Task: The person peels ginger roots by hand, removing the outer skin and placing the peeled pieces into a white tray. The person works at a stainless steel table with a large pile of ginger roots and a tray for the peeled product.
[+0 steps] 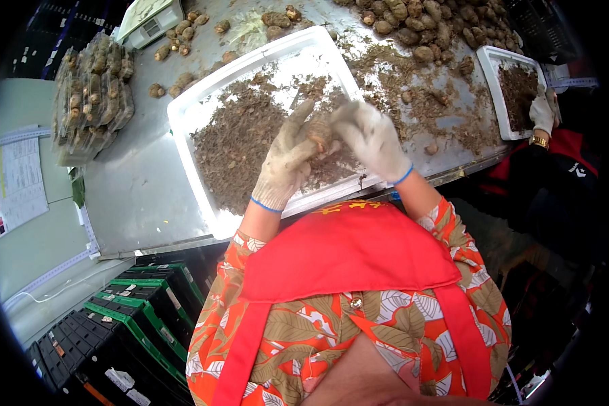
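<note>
My left hand [284, 160], in a soiled white knit glove with a blue cuff edge, grips a brown, fibrous taro corm [319, 132]. My right hand [373, 139], gloved alike, is at the right side of the corm. Its fingers are bent and blurred, so whether they pinch anything is hard to make out. Both hands are over a white foam tray [185, 129], whose floor is strewn with brown husk scraps [233, 147].
A metal table [137, 203] carries stacked clear packs of taro [94, 96], a scale [149, 23], loose corms and a large taro heap [421, 23]. At right, a co-worker's gloved hand [542, 111] is over another foam tray [492, 96]. Black-and-green crates [132, 314] stand at lower left.
</note>
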The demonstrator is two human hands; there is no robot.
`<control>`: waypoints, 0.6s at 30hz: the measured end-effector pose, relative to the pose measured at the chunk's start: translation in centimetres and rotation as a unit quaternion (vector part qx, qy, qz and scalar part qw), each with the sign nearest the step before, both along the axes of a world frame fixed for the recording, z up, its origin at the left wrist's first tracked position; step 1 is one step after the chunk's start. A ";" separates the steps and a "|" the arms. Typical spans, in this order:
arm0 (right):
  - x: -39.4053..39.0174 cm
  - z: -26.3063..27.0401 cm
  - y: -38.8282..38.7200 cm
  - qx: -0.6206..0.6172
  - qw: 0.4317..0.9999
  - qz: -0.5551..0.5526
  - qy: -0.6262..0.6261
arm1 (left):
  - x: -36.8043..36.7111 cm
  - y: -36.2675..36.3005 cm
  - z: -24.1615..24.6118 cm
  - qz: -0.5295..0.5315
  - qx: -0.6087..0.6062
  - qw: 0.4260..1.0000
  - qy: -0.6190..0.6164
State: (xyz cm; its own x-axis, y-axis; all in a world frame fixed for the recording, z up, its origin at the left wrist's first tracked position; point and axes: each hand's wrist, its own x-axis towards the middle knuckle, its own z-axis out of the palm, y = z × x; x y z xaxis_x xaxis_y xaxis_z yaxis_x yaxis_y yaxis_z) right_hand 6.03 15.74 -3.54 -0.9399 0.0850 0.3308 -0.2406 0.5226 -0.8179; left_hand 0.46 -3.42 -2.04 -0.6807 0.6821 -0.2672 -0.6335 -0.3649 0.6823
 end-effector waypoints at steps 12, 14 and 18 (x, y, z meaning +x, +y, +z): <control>0.5 2.3 -2.2 0.027 0.998 0.033 0.046 | 0.8 -0.2 -1.8 0.003 0.151 0.987 -0.046; 0.5 1.0 -2.7 -0.035 0.996 0.023 0.073 | 1.1 -0.1 -1.8 0.033 0.130 0.989 -0.069; -0.7 1.8 -3.6 -0.402 0.906 0.022 -0.133 | 1.0 0.6 -1.8 0.041 0.129 0.983 -0.124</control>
